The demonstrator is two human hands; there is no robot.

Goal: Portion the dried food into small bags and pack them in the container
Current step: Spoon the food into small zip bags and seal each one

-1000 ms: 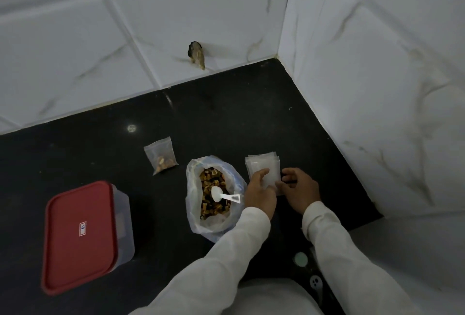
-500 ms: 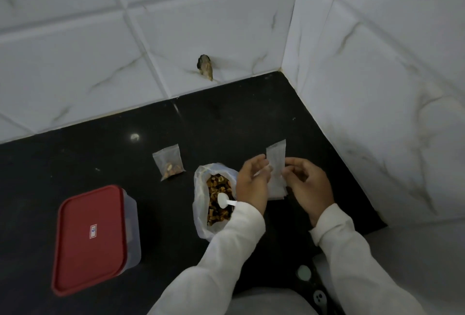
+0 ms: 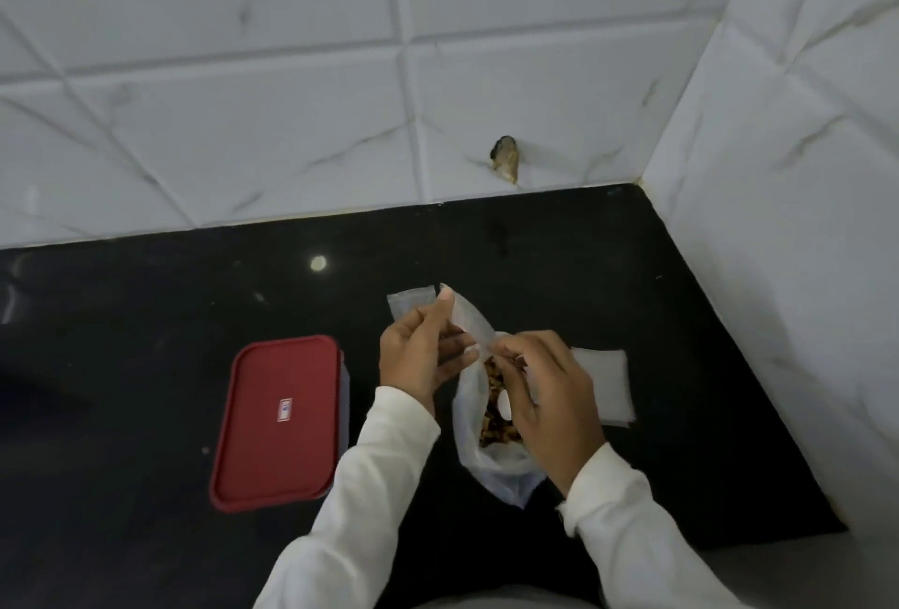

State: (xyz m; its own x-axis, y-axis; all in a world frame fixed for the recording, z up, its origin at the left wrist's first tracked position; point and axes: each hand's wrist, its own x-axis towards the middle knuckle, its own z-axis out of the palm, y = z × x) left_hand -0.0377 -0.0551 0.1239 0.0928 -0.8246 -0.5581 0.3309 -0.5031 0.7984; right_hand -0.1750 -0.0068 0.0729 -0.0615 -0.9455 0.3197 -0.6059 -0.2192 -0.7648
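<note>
Over the middle of the black table, both hands hold one empty small bag in the air, tilted, just above the big open bag of dried food. Left hand grip: thumb and forefinger pinch the small bag's far upper edge, other fingers loosely curled. Right hand grip: fingers curled on the small bag's near lower end, exact pinch point partly hidden by the knuckles. Both wrists are in white sleeves. The big bag lies on the table between the forearms, mouth facing far, with brown dried pieces visible inside and a white spoon on them, mostly covered by the right hand. A stack of flat empty bags lies on the table just right of the right hand. Another small bag lies on the table just beyond the left hand, contents hidden. The container sits left of the left forearm, near but not touching, red lid on. White marble-look tile walls stand at the far and right sides and meet in a corner, with a dark chipped hole low in the far wall
</note>
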